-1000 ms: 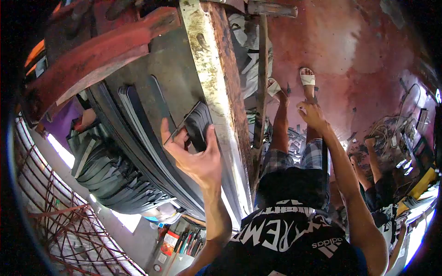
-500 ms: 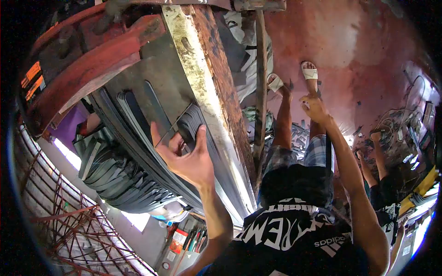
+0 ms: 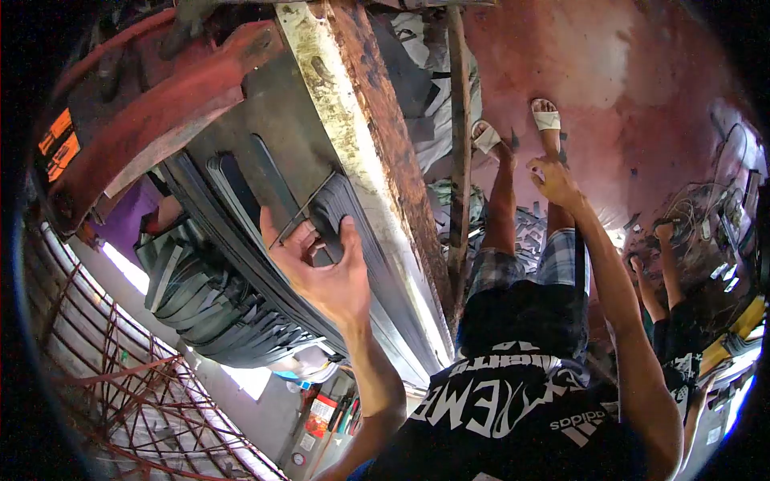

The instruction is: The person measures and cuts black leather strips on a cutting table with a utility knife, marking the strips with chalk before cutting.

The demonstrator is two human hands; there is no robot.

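Note:
My left hand [image 3: 325, 268] is at the end of a stack of thin dark strips [image 3: 335, 210] on a metal-topped bench. Its thumb lies on the right side of the stack, the bent fingers are at the left, and the index finger points up. A thin dark rod [image 3: 301, 215] runs from the stack's end to between these fingers. To the right, my right hand [image 3: 555, 184] hangs over my leg, away from the bench. Its fingers are loosely bent with a gap at the thumb, and I see nothing in them.
Longer dark strips [image 3: 228, 212] lie further left on the bench. A rusty beam [image 3: 385, 128] edges it, and a curved red metal part [image 3: 160, 120] crosses above. Bundled strips [image 3: 216, 297] hang beyond. Scraps [image 3: 525, 232] litter the red floor [image 3: 593, 64]. Another person's legs [image 3: 662, 272] show at right.
The view has shifted slightly. My left hand stays at the end of the strips, its thumb a little closer to them. My right hand still hangs with bent fingers.

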